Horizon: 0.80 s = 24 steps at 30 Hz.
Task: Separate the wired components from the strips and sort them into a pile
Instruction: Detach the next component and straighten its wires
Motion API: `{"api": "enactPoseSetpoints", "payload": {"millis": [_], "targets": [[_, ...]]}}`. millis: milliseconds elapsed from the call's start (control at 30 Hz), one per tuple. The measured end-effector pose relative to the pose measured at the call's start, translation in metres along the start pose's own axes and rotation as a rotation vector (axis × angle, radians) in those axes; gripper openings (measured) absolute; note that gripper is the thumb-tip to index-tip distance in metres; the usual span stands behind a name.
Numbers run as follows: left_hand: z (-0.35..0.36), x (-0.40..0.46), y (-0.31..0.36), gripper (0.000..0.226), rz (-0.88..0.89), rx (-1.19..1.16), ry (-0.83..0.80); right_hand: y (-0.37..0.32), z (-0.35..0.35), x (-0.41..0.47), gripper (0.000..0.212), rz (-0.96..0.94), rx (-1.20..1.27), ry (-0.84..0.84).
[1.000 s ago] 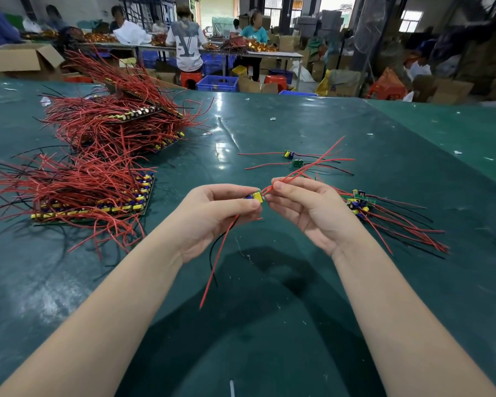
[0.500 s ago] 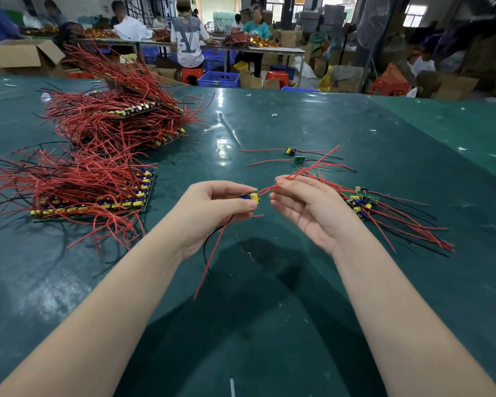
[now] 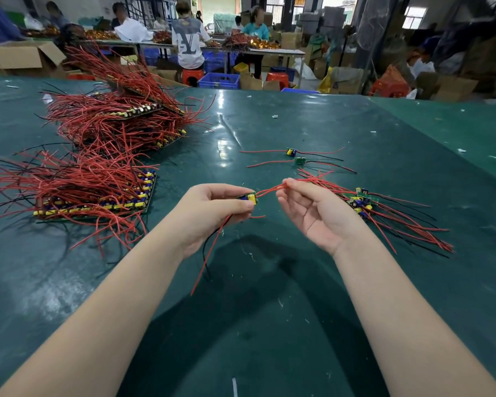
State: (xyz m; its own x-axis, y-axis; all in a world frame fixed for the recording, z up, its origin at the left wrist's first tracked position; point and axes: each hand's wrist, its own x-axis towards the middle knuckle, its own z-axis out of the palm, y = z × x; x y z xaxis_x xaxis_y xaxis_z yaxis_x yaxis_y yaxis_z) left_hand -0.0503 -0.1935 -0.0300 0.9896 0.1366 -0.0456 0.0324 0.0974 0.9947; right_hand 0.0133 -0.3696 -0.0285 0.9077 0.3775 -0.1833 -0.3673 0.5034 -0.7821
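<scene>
Small yellow-and-blue wired component (image 3: 249, 197) held above table; sorted pile (image 3: 364, 203) right; wired strips (image 3: 98, 202) left

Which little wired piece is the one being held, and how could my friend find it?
Start at the big green table and find the two bare arms reaching in from the bottom. The left hand pinches a small wired component with a yellow and blue part. Unlike the two loose pieces lying farther back and the pile on the right, it is off the table.
</scene>
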Motion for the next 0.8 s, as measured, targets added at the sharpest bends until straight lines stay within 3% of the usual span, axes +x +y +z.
{"api": "enactPoseSetpoints", "payload": {"millis": [300, 467, 633, 800], "targets": [[-0.008, 0.003, -0.001, 0.013, 0.004, -0.079, 0.014, -0.014, -0.019, 0.008, 0.005, -0.250, -0.134, 0.065], [-0.011, 0.005, -0.001, 0.012, -0.014, -0.092, 0.010, -0.021, -0.022, 0.004, 0.028, -0.266, -0.138, -0.026], [-0.010, 0.006, -0.001, 0.012, -0.047, -0.087, -0.011, -0.023, -0.021, 0.003, 0.006, -0.320, -0.100, -0.081], [-0.010, 0.005, -0.002, 0.011, -0.074, -0.084, -0.026, -0.024, -0.023, 0.002, 0.011, -0.351, -0.146, -0.109]]}}
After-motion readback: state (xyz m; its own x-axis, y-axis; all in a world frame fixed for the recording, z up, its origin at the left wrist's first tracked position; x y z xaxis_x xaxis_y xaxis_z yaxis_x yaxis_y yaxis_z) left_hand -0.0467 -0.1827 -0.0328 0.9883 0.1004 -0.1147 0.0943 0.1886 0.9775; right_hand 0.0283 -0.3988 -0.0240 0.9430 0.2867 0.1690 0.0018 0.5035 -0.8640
